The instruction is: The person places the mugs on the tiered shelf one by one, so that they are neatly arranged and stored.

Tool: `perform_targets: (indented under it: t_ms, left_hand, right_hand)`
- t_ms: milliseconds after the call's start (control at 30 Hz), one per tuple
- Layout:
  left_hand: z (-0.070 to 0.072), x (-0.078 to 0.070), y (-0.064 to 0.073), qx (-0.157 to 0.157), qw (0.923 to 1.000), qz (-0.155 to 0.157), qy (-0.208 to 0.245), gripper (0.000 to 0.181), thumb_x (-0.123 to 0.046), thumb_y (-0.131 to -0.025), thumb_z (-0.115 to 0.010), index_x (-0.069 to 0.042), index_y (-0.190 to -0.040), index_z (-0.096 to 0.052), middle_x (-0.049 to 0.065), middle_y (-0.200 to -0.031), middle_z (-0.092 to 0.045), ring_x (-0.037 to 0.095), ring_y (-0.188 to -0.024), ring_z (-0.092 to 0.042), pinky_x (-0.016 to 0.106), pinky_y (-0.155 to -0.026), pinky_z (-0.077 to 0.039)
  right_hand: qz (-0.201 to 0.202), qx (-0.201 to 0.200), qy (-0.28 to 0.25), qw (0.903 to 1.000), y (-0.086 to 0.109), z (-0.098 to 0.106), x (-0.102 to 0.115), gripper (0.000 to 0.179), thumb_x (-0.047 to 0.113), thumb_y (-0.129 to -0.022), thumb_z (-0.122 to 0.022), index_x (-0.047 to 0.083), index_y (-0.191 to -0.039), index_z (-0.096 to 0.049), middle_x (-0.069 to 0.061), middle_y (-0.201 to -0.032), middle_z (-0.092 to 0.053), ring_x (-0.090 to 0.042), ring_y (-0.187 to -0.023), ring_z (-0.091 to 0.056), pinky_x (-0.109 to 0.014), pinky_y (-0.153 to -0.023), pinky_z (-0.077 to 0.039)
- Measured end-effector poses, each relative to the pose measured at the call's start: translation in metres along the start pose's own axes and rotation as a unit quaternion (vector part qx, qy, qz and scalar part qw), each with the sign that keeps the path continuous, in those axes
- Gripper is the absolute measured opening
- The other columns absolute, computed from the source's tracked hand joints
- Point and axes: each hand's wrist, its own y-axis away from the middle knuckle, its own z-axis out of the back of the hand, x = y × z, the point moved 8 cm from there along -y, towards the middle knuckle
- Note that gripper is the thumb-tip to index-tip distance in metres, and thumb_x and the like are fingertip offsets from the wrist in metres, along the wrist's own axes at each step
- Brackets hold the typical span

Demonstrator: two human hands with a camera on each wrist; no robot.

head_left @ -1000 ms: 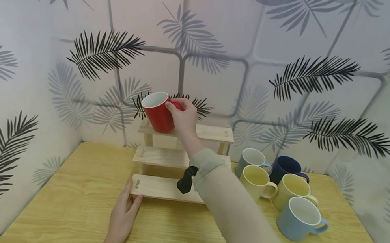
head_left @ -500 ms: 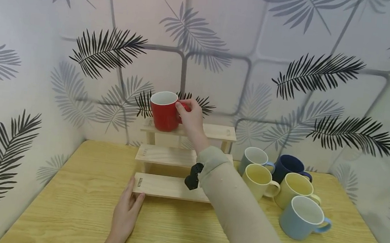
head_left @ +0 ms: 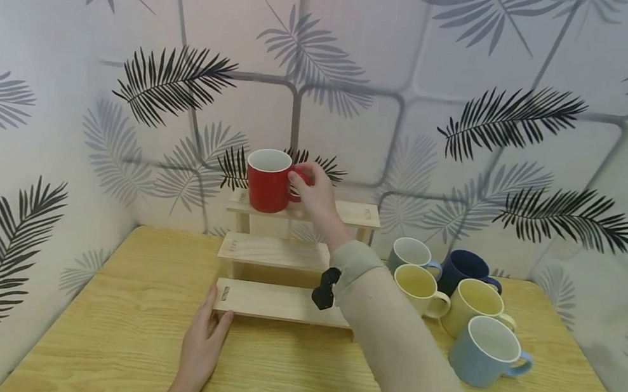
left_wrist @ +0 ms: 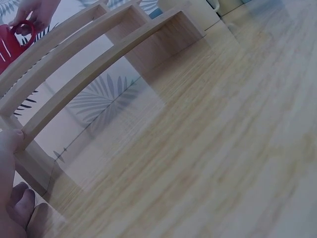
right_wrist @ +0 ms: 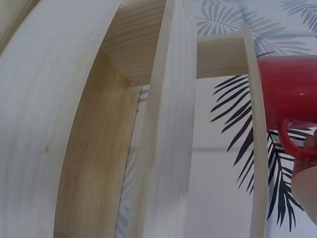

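Pinching the handle of the red mug (head_left: 268, 181): right hand (head_left: 317, 190), thumb and fingers curled in on it. Mug is upright at the top board of the three-tier wooden stand (head_left: 274, 300), left half; can't tell if the stand bears its full weight. Left hand (head_left: 203, 344) grips the bottom board's left corner, thumb on the front edge, fingers along the end. Text: small dark mark (head_left: 226, 293) at the bottom board's left end, another mark (head_left: 367, 214) at the top board's right end, both too small to read. Containers: red mug is white inside, upper inner wall visible, its bottom out of sight. Upright on the wood-grain table (head_left: 122, 323), right of the stand: rear light blue mug (head_left: 410, 251) with pale interior, navy mug (head_left: 458, 272), left yellow mug (head_left: 416, 290), right yellow mug (head_left: 471, 308), front light blue mug (head_left: 481, 357). Their bottoms are hard to make out. Hidden: sleeve (head_left: 403, 333) and black wrist device (head_left: 326, 288) block the right ends of the lower boards. Right wrist view cuts off mug and hand at the frame edge; left wrist view crops the red mug too.
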Motion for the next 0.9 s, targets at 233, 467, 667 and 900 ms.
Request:
perform_targets:
  t_ms: [233, 467, 667, 900]
  left_hand:
    - [-0.001, 0.002, 0.001, 0.005, 1.0000, 0.008, 0.001, 0.072, -0.038, -0.099, -0.050, -0.006, -0.153, -0.015, 0.012, -0.157, -0.013, 0.032, -0.141, -0.022, 0.032, -0.108, -0.030]
    - [0.000, 0.002, 0.001, 0.003, 1.0000, 0.008, -0.001, 0.072, -0.038, -0.099, -0.050, -0.005, -0.153, -0.015, 0.013, -0.157, -0.013, 0.032, -0.141, -0.021, 0.032, -0.108, -0.030]
    - [-0.002, 0.000, 0.001, 0.010, 0.9999, 0.003, 0.009, 0.072, -0.038, -0.099, -0.050, -0.006, -0.153, -0.014, 0.013, -0.158, -0.012, 0.032, -0.141, -0.020, 0.032, -0.109, -0.029]
    - [-0.002, -0.001, 0.000, 0.009, 0.9999, 0.004, 0.009, 0.071, -0.036, -0.100, -0.049, -0.006, -0.153, -0.014, 0.012, -0.158, -0.013, 0.030, -0.141, -0.020, 0.033, -0.109, -0.028]
  right_hand:
    - [0.008, 0.034, 0.079, 0.9963, 0.013, 0.023, -0.005, 0.044, 0.025, -0.096, -0.060, 0.008, -0.136, -0.050, -0.007, -0.131, -0.056, -0.019, -0.123, -0.049, -0.033, -0.104, -0.039]
    - [0.032, 0.038, 0.099, 0.9938, 0.038, 0.053, -0.007, 0.048, 0.025, -0.096, -0.061, 0.003, -0.137, -0.048, -0.013, -0.137, -0.051, -0.023, -0.127, -0.044, -0.039, -0.108, -0.034]
    - [0.064, 0.032, 0.094, 0.9929, 0.063, 0.080, -0.005, 0.045, 0.019, -0.095, -0.062, 0.000, -0.134, -0.050, -0.016, -0.135, -0.051, -0.028, -0.125, -0.044, -0.046, -0.108, -0.033]
    - [0.094, 0.030, 0.142, 0.9849, 0.097, 0.108, 0.000, 0.042, 0.020, -0.094, -0.063, 0.003, -0.131, -0.055, -0.014, -0.131, -0.054, -0.028, -0.121, -0.047, -0.043, -0.103, -0.038]
